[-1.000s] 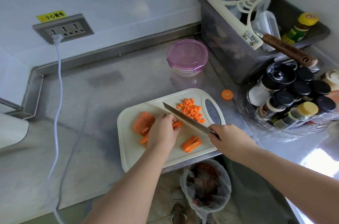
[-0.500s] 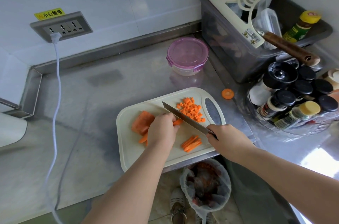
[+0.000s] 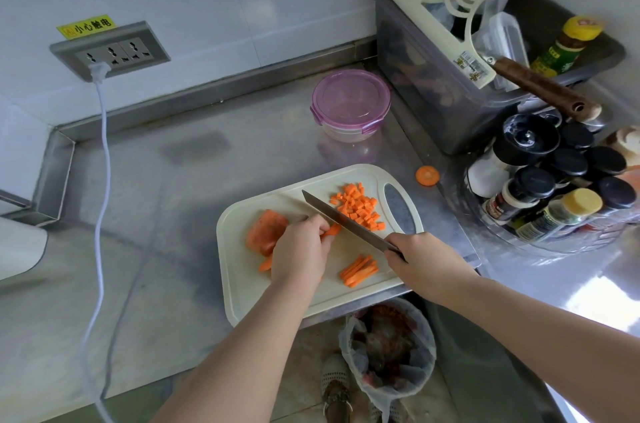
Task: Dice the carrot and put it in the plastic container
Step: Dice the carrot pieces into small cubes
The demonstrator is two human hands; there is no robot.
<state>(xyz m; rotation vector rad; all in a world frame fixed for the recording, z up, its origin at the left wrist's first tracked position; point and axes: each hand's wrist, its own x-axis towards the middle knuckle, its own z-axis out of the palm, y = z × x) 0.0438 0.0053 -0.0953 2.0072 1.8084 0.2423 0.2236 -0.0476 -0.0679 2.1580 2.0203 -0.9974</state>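
Midway, by our judgement: a heap of carrot dice (image 3: 360,208) lies at the far right of the cutting board (image 3: 242,298). A bundle of sticks (image 3: 358,271) near its front edge and a thick uncut chunk (image 3: 265,232) at its left await the knife (image 3: 343,220). The plastic container (image 3: 349,104), purple lid on, stands on the counter (image 3: 173,215) beyond the board, apart from it; we make out no carrot inside. One round slice (image 3: 427,176) lies loose on the counter just past the board's handle end. Our left hand (image 3: 299,256) bends over a few strips, its fingers (image 3: 320,225) curled down, pinning them beside the blade. Our right hand (image 3: 424,258) has its fingers (image 3: 401,246) clenched round the knife handle, the blade slanting across the board onto those strips.
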